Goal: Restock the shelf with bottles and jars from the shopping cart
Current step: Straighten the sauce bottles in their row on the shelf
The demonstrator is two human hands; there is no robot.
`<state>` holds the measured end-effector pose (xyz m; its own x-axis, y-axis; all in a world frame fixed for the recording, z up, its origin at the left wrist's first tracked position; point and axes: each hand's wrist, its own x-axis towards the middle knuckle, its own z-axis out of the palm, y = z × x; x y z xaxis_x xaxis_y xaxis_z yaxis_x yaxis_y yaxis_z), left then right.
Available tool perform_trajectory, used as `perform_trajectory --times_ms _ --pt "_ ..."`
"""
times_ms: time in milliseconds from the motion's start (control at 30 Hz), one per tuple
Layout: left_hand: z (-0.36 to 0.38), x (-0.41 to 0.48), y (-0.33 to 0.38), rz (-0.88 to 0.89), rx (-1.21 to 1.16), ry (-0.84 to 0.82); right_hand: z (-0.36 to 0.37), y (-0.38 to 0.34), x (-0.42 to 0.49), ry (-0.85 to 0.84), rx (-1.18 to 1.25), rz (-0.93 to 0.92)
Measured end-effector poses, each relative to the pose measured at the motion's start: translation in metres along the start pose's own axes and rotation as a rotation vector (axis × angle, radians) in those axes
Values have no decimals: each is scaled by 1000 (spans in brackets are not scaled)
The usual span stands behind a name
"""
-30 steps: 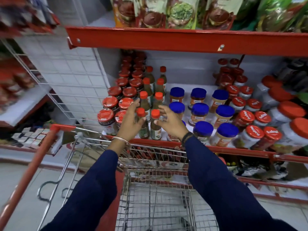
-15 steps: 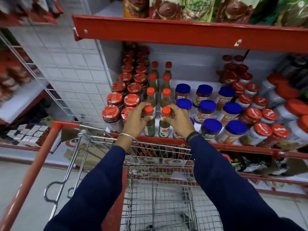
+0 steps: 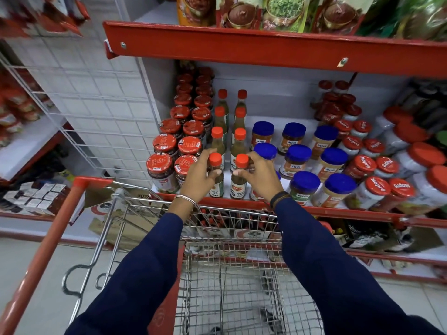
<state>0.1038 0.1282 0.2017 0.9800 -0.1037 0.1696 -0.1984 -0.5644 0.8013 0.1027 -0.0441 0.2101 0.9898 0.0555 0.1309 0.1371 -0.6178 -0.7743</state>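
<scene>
A person in dark blue sleeves reaches over a wire cart [image 3: 232,281] to a red-edged shelf [image 3: 338,210]. The left hand [image 3: 197,176] is wrapped around one green sauce bottle [image 3: 216,176] and the right hand [image 3: 260,176] around a second bottle [image 3: 239,178]. Both bottles stand upright, side by side, at the shelf's front edge, between red-lidded jars [image 3: 160,170] on the left and blue-lidded jars [image 3: 304,187] on the right

Even, bright overhead lighting with soft shadows under the upper shelf [image 3: 266,48]; wide-angle bending and motion blur toward frame edges.
</scene>
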Motion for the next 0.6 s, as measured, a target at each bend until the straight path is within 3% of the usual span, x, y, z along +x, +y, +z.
perform_trajectory --times_ms 300,600 --pt "-3 -1 4 20 60 102 -2 -1 5 -59 123 47" --pt "-6 1 7 51 107 103 2 1 5 -36 42 29"
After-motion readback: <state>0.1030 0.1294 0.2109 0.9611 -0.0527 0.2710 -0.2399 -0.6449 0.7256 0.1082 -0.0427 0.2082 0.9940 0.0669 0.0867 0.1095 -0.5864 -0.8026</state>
